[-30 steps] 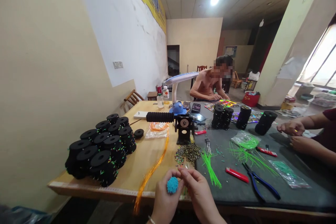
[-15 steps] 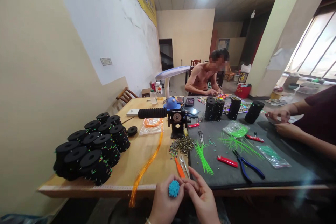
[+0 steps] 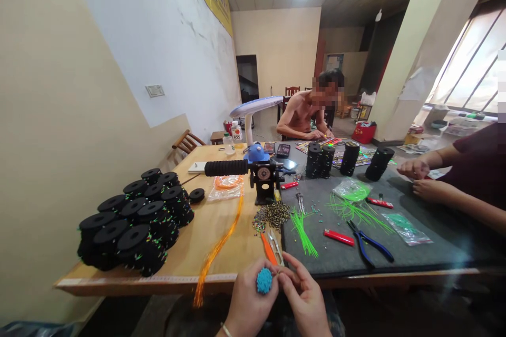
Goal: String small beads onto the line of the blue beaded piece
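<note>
Just off the table's near edge, my left hand (image 3: 249,300) is closed around a bundle of thin turquoise strands (image 3: 264,280), whose cut ends show above the fist. Beside it my right hand (image 3: 306,297) is closed in a pinch, thumb and index finger meeting the left fingertips. What lies in that pinch is too small to make out. Right behind the hands are orange-handled thread snips (image 3: 269,248) on the table. A pile of small metallic beads (image 3: 277,215) lies past them, and a bunch of green strands (image 3: 302,234) rests to the right on the grey mat (image 3: 316,266).
Stacked black foam spools (image 3: 134,237) fill the left side. A crank winder (image 3: 264,181) and a lamp (image 3: 255,152) stand mid-table. Orange strands (image 3: 221,245) hang over the edge. Blue pliers (image 3: 369,245) and a red lighter (image 3: 339,237) lie right. Two other people work at the table.
The view has shifted slightly. Both my hands stay together with the turquoise bundle in the left. The hands of the person on the right have moved a little.
</note>
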The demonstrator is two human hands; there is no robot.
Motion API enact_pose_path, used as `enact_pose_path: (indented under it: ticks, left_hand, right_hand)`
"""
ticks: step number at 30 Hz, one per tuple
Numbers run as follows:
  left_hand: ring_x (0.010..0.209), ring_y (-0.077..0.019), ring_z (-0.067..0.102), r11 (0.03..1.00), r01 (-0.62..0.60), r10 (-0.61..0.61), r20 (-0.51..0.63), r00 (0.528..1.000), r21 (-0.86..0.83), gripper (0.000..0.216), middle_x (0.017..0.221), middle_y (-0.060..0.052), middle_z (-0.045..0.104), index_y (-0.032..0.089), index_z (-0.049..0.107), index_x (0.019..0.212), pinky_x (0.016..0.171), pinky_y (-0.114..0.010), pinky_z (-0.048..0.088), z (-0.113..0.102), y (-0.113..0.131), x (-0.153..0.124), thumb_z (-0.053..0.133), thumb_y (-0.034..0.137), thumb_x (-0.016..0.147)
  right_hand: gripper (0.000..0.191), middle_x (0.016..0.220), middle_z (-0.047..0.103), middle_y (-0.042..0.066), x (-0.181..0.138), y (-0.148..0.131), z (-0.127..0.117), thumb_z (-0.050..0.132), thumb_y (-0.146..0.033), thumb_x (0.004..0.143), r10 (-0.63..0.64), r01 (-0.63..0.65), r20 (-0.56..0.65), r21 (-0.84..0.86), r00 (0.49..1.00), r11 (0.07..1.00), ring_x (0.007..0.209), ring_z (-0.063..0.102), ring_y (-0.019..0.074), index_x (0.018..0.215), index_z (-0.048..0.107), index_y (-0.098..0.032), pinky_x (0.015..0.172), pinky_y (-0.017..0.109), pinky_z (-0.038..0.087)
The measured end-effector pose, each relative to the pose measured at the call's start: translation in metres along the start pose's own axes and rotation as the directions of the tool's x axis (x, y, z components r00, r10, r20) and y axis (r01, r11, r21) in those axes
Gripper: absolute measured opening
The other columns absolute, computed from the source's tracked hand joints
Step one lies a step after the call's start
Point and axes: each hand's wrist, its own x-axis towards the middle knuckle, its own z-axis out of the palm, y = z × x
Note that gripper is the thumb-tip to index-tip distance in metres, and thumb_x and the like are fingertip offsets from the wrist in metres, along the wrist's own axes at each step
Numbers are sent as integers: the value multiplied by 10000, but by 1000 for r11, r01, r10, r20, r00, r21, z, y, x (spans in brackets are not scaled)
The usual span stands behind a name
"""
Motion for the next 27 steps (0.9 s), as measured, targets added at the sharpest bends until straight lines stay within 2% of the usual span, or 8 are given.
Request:
enact_pose_path:
  ticks: [6,10,14,17,19,22,25,27]
  left_hand:
    - [623,-178,648,1000,2,-2,-2,1000,9,48,672,-7,695,197,632,722,593,-227,459,-1,0,1,621,193,768]
    - [633,-179,642,1000,21,-21,17,1000,0,68,680,-14,692,191,624,719,608,-234,462,0,0,2,628,223,779]
    - [588,-168,613,977,138,-136,26,990,-162,156,629,-10,662,180,603,714,567,-226,461,-3,1,3,638,308,797]
    - [569,-151,569,944,196,-206,-9,979,-265,198,588,11,612,173,594,684,555,-219,446,-12,2,11,686,333,755]
    - [582,-142,547,927,199,-225,-48,973,-318,206,592,19,590,167,598,671,574,-218,441,-20,1,20,715,328,721]
    - [577,-119,505,890,194,-260,-110,959,-413,212,597,27,571,158,607,661,566,-205,416,-32,0,34,744,317,684]
    - [522,-87,433,826,214,-331,-143,933,-521,231,563,41,543,152,607,653,495,-183,344,-40,-2,45,768,317,657]
    - [503,-76,408,793,226,-366,-146,919,-566,248,560,39,547,150,605,662,468,-177,308,-43,-4,50,771,334,651]
  right_hand:
    - [574,971,761,127,1,1,0,771,-503,694,9,-9,-11,11,1000,1000,951,704,290,1154,656,-180,895,391,537]
    - [598,984,759,123,0,3,-2,756,-479,727,-11,11,-2,10,1000,1000,942,703,272,1230,604,-192,897,380,530]
    - [640,1005,748,137,0,6,-6,707,-523,761,-21,21,-2,-6,1000,1000,914,706,276,1282,549,-186,854,387,544]
    - [530,998,740,139,3,5,-9,645,-526,810,-77,72,-25,-156,997,985,911,698,275,1207,602,-178,831,370,547]
    - [391,986,732,124,8,2,-10,620,-469,844,-172,163,4,-350,985,923,910,682,262,1118,655,-192,812,342,541]
    - [228,999,712,101,18,-4,-7,606,-353,863,-337,376,180,-585,924,719,921,646,246,1029,689,-221,803,333,527]
    - [190,1042,696,87,28,-7,3,633,-270,835,-404,543,372,-670,836,507,973,608,248,1014,677,-225,842,363,508]
    - [207,1072,688,83,33,-7,11,670,-232,798,-387,577,439,-713,811,398,982,594,256,1005,667,-222,844,384,498]
